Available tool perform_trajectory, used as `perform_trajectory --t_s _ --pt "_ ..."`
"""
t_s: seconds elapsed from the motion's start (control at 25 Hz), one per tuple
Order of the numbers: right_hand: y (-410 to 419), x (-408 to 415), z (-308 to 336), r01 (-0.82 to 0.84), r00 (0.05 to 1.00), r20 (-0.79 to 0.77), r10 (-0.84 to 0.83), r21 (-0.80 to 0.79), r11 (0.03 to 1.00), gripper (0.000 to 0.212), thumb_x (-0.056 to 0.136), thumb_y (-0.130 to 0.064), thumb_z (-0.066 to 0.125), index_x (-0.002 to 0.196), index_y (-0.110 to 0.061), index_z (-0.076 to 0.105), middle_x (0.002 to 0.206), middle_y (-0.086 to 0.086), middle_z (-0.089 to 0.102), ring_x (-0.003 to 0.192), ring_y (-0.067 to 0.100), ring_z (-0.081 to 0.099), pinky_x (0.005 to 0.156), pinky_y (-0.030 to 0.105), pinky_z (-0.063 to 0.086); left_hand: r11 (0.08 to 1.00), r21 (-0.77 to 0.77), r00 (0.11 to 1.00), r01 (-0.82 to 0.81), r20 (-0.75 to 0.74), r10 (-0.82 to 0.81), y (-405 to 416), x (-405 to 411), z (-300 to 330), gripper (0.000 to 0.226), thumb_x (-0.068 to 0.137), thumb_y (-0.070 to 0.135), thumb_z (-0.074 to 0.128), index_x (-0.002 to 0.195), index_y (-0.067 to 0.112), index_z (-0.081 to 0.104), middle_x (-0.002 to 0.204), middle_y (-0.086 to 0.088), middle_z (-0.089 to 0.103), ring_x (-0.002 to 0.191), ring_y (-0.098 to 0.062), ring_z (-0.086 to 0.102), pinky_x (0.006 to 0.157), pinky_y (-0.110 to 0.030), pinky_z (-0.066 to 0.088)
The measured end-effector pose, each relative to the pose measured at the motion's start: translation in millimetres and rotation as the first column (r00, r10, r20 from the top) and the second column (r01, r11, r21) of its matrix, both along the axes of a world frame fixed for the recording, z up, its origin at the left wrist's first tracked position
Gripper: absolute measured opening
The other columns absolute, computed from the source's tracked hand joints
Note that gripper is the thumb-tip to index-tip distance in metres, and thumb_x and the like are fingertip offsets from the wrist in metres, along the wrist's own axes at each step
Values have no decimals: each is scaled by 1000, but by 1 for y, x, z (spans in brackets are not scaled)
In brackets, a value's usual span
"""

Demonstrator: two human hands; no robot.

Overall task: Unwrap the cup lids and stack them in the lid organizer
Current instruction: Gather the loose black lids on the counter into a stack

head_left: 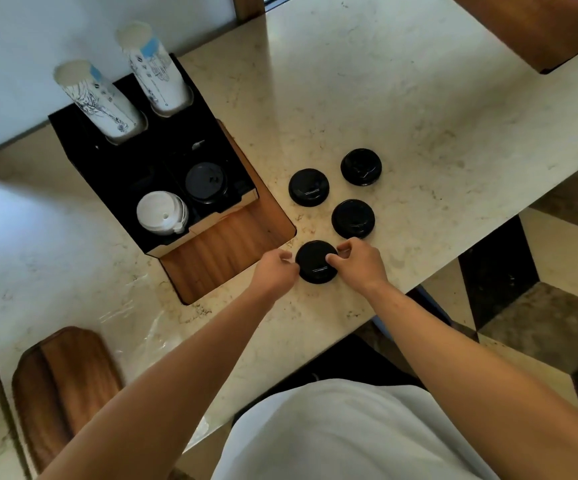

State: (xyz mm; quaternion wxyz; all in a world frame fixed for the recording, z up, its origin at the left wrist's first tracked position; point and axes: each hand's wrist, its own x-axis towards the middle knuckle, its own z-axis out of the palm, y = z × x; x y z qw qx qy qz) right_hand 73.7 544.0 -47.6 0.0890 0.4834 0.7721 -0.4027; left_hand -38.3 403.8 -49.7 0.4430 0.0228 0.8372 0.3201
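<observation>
Several black cup lids lie on the marble counter. The nearest black lid (315, 263) sits between my hands: my left hand (275, 271) pinches its left edge and my right hand (360, 261) pinches its right edge. Three more black lids rest beyond it, one (352, 219) just behind, one (308, 187) to the left and one (361, 167) farthest back. The black lid organizer (235, 188) stands to the left, holding a stack of white lids (161, 213) in its front compartment and black lids (206, 183) in the one beside it.
Two sleeves of paper cups (97, 98) (156, 71) stand in the organizer's rear holes. The organizer sits in a wooden recess (225, 251) cut into the counter (419, 98). The counter edge runs diagonally at right, above a patterned floor. A wooden board (62, 382) lies at lower left.
</observation>
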Motion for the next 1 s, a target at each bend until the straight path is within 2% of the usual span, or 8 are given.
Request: perform_trajectory --t_s 0.2,0.36,0.56,0.68,0.8,0.88,0.96,1.0 --pt "-1 -6 -2 -21 1000 23 20 51 998 35 88 -35 78 115 -15 67 105 2 72 87 13 62 72 24 46 990 3 987 -144 75 143 6 0 -2 32 97 10 66 128 6 63 100 -8 70 89 -21 74 81 -38 64" --pt "0 -7 -1 16 999 -51 -19 -44 999 33 86 -35 79 112 -18 69 102 -1 73 89 13 66 72 24 51 953 33 942 -302 161 293 1 -4 -2 18 94 7 69 111 3 72 92 -12 72 81 -22 75 63 -28 63" --pt "-4 -15 6 58 985 -152 -82 -156 986 31 84 -34 81 109 -18 71 97 -1 74 88 15 72 79 34 62 861 109 838 -497 317 444 -2 -6 5 10 91 15 73 99 11 68 85 -7 77 73 -19 77 65 -35 63" --pt "-7 -20 12 51 975 -200 -98 -223 973 29 86 -31 80 109 -16 71 96 3 75 85 17 73 78 35 63 738 134 701 -662 459 546 0 -8 12 15 91 9 70 103 12 63 105 -10 71 93 -27 73 68 -37 63" --pt "-2 -22 15 19 968 -236 -79 -248 969 21 90 -29 76 106 -16 71 91 3 75 81 18 74 74 31 63 616 164 580 -770 583 570 -2 -8 18 19 91 1 67 108 5 63 107 -16 71 102 -33 72 84 -43 64" --pt "7 -21 15 7 963 -263 -50 -161 987 19 92 -29 73 106 -16 71 93 0 73 84 16 72 70 22 57 574 166 539 -802 615 575 -2 -8 21 21 91 -3 64 111 3 61 110 -19 70 107 -34 70 90 -44 61" --pt "20 -18 11 1 970 -241 19 84 997 26 90 -29 74 112 -15 69 106 2 67 94 16 65 76 16 49 533 144 489 -834 640 592 -3 -9 24 25 92 -5 62 115 3 59 119 -19 66 114 -36 66 92 -45 59" --pt "27 -16 7 -17 977 -203 62 216 976 34 88 -29 76 118 -15 67 115 5 61 103 19 60 83 19 48 516 134 466 -846 654 596 -5 -9 24 30 92 -5 61 120 3 57 123 -19 63 117 -36 65 90 -45 59"
